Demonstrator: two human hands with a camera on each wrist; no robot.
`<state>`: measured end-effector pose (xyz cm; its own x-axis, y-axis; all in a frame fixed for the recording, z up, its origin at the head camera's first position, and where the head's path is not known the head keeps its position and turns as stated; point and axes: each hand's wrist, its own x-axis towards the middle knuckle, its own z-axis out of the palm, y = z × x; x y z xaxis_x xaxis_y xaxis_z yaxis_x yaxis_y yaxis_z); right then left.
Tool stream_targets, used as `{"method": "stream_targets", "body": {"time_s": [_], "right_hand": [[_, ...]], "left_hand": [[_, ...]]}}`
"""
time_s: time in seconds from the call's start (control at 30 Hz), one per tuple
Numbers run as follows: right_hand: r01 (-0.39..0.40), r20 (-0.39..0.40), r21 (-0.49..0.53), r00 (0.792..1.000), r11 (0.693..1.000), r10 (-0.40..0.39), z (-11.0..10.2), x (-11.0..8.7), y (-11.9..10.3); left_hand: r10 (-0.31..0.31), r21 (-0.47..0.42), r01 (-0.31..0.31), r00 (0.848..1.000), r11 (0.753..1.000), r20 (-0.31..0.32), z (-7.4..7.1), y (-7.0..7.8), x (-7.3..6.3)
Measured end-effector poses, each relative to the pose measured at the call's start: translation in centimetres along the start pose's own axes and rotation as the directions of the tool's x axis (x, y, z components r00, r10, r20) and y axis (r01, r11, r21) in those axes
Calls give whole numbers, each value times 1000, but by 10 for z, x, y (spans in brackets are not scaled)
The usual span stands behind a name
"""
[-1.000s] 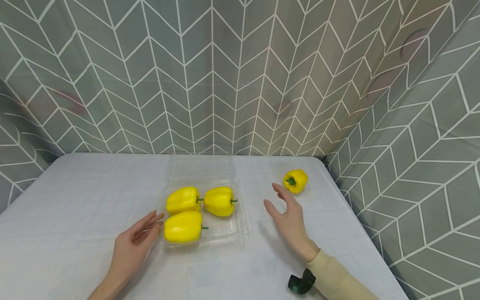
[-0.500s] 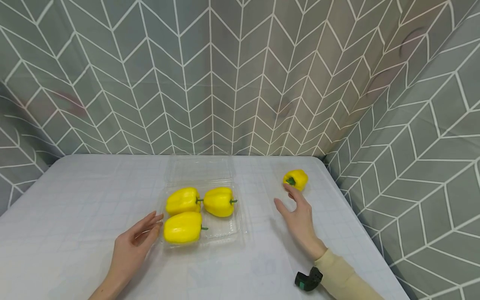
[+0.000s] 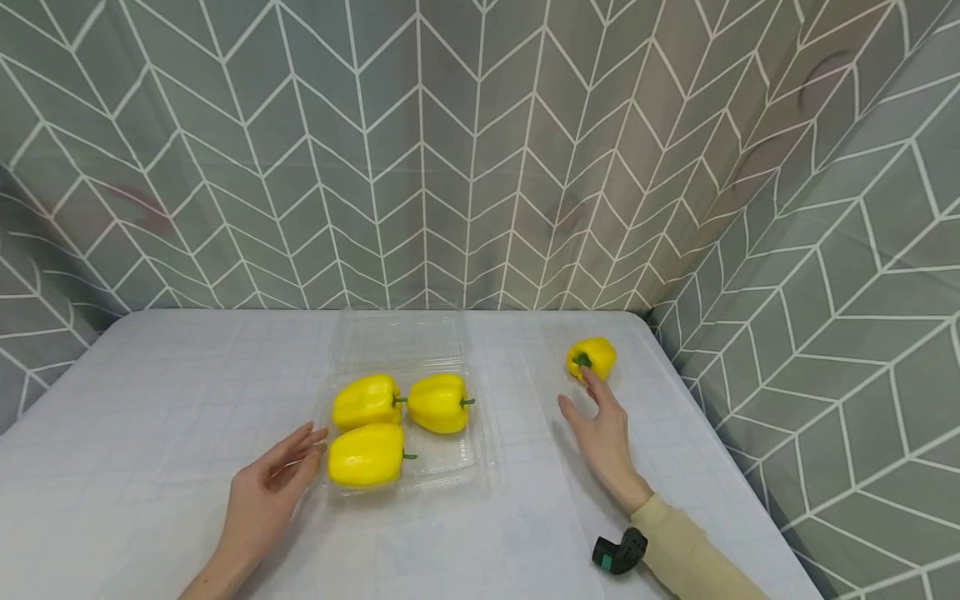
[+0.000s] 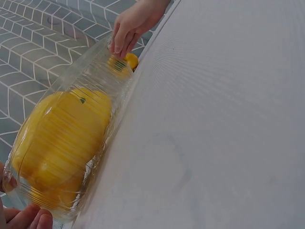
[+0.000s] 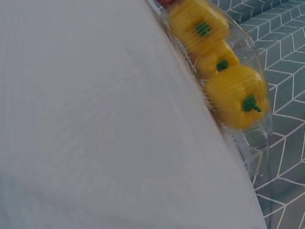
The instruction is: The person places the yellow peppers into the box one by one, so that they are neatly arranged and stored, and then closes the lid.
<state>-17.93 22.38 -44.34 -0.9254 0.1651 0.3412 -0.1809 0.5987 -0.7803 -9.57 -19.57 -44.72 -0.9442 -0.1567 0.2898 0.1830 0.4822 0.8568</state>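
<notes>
A clear plastic clamshell container lies with its lid raised back on the table, left of centre in the head view. Inside sit three yellow bell peppers with green stems: a rear left one, a rear right one and a front one. My left hand holds the container's left edge, fingertips and thumb at its wall. At the far right rests another yellow bell pepper. My right hand reaches towards it, thumb and fingers apart, one fingertip overlapping the pepper's front near its stem.
A white cloth-covered table spreads under everything. Grey curtain with white zigzag lines hangs behind and at the sides. A black device is worn at the right wrist, beside the beige sleeve.
My right hand has moved right and slightly forward to the single pepper. The left hand, the container and its peppers have stayed in place.
</notes>
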Motion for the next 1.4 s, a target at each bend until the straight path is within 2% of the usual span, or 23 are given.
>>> {"method": "stream_targets", "body": {"time_s": [0.17,0.37,0.7,1.07,1.27,1.4], "right_hand": [[-40,-2,-9,999,999,40,-2,3,3],[-47,-25,-2,999,999,46,-5,6,4],[-60,-123,9,990,998,61,-11,10,13],[-111,-116,15,987,994,112,-16,15,16],[-133,-125,1,983,991,132,-20,21,20],[-147,-116,-2,983,989,145,-23,27,21]], "left_hand": [[-5,-2,5,1000,1000,-1,0,0,0],[0,-5,0,1000,1000,-6,0,2,-1],[4,17,-4,1000,1000,-9,1,2,-1],[3,31,-3,1000,1000,-2,0,1,0],[25,21,-25,1000,999,-3,1,1,1],[18,23,-18,1000,1000,-8,1,1,0]]}}
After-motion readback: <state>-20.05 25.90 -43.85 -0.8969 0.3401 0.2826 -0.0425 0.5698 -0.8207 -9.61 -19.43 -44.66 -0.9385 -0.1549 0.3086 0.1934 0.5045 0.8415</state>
